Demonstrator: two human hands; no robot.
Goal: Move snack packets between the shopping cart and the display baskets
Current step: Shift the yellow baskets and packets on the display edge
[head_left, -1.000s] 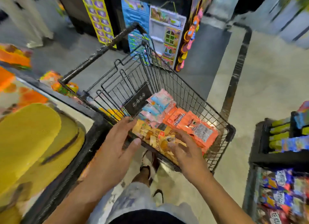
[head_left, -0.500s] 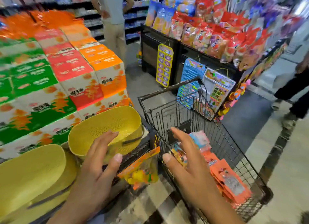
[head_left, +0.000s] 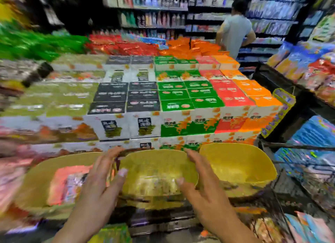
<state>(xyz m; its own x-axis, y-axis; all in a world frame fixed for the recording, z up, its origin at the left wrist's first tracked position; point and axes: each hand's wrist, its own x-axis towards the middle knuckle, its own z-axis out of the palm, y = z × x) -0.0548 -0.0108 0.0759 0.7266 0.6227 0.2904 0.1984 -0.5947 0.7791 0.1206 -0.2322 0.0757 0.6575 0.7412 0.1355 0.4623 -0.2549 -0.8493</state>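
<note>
— Two hands sit low in the middle of the frame. How are they set?
— Both are spread, fingers straight and apart. The left hand [head_left: 98, 186] hovers over the gap between the left yellow plastic basket [head_left: 36, 181] and the middle yellow plastic basket [head_left: 155, 159]; the right hand [head_left: 203, 184] is over the middle basket's right rim. Neither pinches anything that I can make out.
— Where are the snack packets?
— Pink and orange snack packets [head_left: 67, 183] lie inside the left basket, just left of the left hand. Pale yellowish wrapped packets [head_left: 155, 184] lie in the middle basket, between the two hands; blur hides their print. The right yellow plastic basket [head_left: 239, 163] stands beside it at centre right.
— And the cart?
— Only a dark wire shopping cart [head_left: 282, 202] edge shows at lower right, with blurred packets in it.
— Further back?
— Stacked cardboard cartons [head_left: 174, 101] in black, green, red and orange fill the centre. Beyond, at upper right, a person in a pale shirt [head_left: 235, 30] faces dark shelves of bottles [head_left: 150, 16].
</note>
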